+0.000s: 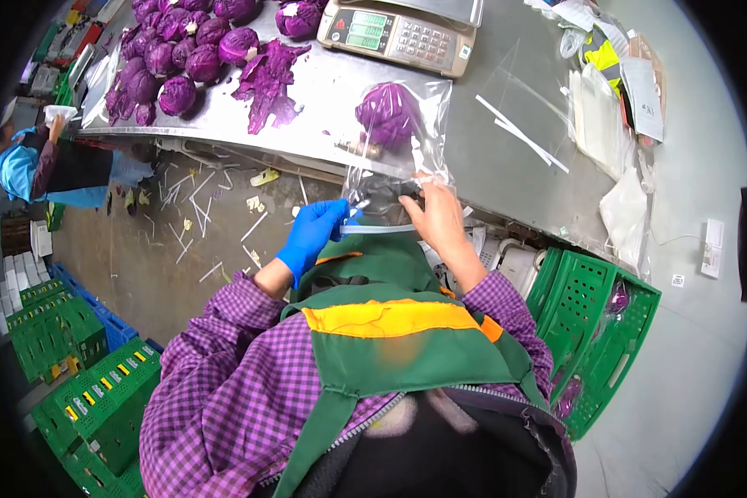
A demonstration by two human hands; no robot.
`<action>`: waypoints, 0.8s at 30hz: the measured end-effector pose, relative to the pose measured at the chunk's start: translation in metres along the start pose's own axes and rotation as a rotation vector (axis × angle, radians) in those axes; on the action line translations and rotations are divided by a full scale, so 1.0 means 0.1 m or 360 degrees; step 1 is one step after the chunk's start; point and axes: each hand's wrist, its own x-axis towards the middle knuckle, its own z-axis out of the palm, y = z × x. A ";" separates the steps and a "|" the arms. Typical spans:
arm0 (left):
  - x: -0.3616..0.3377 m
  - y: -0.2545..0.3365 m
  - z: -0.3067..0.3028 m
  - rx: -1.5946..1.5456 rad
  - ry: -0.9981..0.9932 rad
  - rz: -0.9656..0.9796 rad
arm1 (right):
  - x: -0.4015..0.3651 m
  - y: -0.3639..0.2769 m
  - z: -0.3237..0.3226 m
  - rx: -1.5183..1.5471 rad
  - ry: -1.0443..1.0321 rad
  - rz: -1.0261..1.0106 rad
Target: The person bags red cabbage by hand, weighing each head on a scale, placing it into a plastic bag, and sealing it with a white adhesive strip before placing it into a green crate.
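A red cabbage sits inside a clear plastic bag on the metal table. The bag's mouth, with a whitish strip along it, hangs over the table's front edge toward me. My left hand, in a blue glove, pinches the left side of the bag's mouth. On the right side, my bare right hand has its thumb and bent fingers on the bag's film. Behind the bag stands a weighing scale with a lit green display.
Several red cabbages and loose purple leaves lie on the table. White strips and clear bags are at right. A green crate stands beside me; more crates are at left. Another person stands far left.
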 end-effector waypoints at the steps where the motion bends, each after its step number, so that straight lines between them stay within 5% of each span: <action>1: -0.02 0.00 0.03 -0.0009 -0.0001 0.0063 | -0.03 -0.08 -0.11 0.0121 -0.0142 0.0059; 7: -0.06 0.00 0.12 0.0022 -0.0026 0.0160 | -0.08 -0.54 -0.28 0.0688 -0.0591 0.0012; 14: 0.02 -0.08 0.19 0.0061 0.0072 0.0327 | -0.07 -0.55 -0.03 0.0562 -0.0671 -0.0198; 19: 0.03 -0.01 0.22 0.0026 0.0096 0.0384 | -0.29 -0.39 -0.43 0.0456 -0.0943 -0.0494; 22: 0.01 0.08 0.05 0.0033 -0.0115 0.0222 | -0.99 0.30 -0.90 -0.0110 -0.1193 -0.0191; 23: -0.05 0.15 0.02 0.0025 -0.0183 0.0139 | -1.26 0.47 -1.04 -0.0422 -0.1715 0.0105; 24: -0.08 0.19 -0.02 0.0017 -0.0255 0.0050 | -1.98 1.17 -0.97 -0.0175 -0.1848 0.0433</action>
